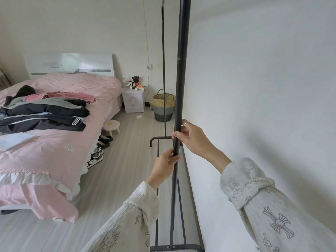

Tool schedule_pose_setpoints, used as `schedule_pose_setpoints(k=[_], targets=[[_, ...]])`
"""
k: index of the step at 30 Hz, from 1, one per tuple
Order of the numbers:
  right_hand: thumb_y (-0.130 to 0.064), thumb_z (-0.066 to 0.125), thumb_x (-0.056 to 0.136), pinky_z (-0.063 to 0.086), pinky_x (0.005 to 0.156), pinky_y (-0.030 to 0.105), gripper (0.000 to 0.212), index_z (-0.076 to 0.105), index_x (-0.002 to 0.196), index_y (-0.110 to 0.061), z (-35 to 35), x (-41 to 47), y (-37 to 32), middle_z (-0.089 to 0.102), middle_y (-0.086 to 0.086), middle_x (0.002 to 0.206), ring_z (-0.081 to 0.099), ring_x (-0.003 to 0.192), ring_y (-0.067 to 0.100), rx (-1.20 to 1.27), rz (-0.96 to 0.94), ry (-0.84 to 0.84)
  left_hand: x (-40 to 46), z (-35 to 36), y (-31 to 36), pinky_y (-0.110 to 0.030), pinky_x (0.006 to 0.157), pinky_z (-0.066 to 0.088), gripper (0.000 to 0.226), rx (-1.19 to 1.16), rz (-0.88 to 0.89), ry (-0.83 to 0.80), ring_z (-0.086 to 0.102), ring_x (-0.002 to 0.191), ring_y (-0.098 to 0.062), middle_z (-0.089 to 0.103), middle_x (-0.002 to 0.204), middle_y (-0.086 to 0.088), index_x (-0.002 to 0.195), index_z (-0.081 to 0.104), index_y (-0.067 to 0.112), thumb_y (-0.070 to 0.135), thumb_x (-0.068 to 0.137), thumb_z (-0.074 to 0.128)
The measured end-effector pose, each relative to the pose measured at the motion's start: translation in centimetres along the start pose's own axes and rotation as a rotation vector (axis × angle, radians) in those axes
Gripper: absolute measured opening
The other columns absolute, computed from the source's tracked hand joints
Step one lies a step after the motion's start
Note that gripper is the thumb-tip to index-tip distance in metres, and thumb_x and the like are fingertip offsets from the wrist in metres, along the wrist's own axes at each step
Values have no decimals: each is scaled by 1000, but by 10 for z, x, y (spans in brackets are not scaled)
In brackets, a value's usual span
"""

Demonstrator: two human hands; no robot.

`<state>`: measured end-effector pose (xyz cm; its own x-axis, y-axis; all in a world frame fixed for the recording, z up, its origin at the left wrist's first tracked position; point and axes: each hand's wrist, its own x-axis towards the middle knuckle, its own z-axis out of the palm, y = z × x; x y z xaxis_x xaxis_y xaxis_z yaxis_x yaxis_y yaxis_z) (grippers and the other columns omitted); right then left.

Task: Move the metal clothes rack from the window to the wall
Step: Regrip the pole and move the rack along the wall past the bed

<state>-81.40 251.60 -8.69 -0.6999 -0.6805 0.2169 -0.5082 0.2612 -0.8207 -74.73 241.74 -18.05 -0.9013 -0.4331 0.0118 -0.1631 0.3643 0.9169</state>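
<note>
Bedroom with pale walls and a light wood-look floor. On the left, bed under a pink frilled cover, white headboard against the far wall. Heap of folded clothes on top of the cover, mostly black and grey, one pink piece among them; white sheet of paper just in front of the heap. Beside the bed, a small round stool and a row of shoes along the bed's edge. In the far corner, a white nightstand with small toys on top, and next to it a woven basket with handles, standing on the floor.

Metal clothes rack, black, upright and running along the white wall on the right, its base close against the wall's foot. Near upright post large in the middle of the view, far post thin behind it, low base rails stretching along the floor between the two ends.

Left hand wrapped around the near post from the left, fingers curled on the tube, thumb across the front. Right hand gripping the same post just above, from the wall side, fingers closed around it, a ring on one finger. Both sleeves pale grey with printed crosses, cuffs rolled back with lace trim.
</note>
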Motion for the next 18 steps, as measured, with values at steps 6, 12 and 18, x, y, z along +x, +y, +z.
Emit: schedule_pose_setpoints(k=[6,12,18], targets=[[-16,57,90,48,83,24,13,52,102,-17,-12,101,32,73,8,94,64,82,13,33,-7,-37,103,-6,-4,-33,72,42,18,-1,-29,30,49,77,-20,61,85,1,99,57,10,25,93,48],[-19,60,89,50,98,41,26,56,113,-10,-17,195,62,72,12,103,67,101,24,20,6,-61,197,-14,-9,-34,71,40,15,-1,-54,57,48,77,-20,60,87,-5,97,56,14,27,93,49],[-18,59,90,50,98,39,24,56,112,-10,-19,275,86,73,10,101,67,100,22,20,-6,-60,277,-26,-15,-34,70,41,18,12,-28,51,50,75,-21,62,87,-7,96,55,12,29,93,48]])
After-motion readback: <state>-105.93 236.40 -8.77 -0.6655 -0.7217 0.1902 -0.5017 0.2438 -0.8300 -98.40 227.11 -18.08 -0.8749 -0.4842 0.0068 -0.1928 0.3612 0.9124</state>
